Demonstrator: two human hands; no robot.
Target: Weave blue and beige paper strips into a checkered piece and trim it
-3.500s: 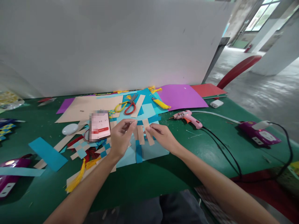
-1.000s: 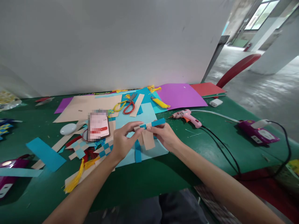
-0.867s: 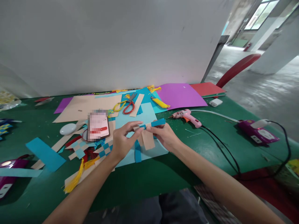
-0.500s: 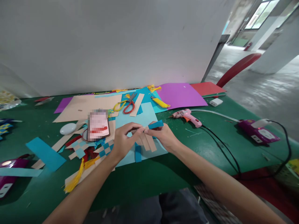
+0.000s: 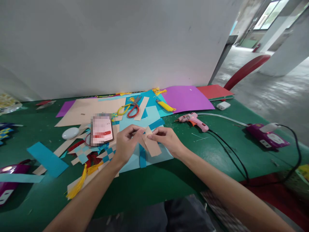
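- A large, pale grey upright panel [image 5: 120, 45] fills most of the background, smooth and plain, with a few small dark marks toward its right side.
- A dark post [image 5: 223, 62] slants down along the panel's right edge.
- A green counter [image 5: 241, 141] runs across the foreground, its far edge along the foot of the panel.
- A curved red chair back [image 5: 248, 71] rises beyond the counter's right end.
- Behind it stretches a grey, glossy floor [image 5: 260, 90], streaked with pale reflections.
- A thick, pale pillar [image 5: 287, 48] stands at upper right.
- Beyond the pillar, a tall window [image 5: 266, 16] shows bright daylight.
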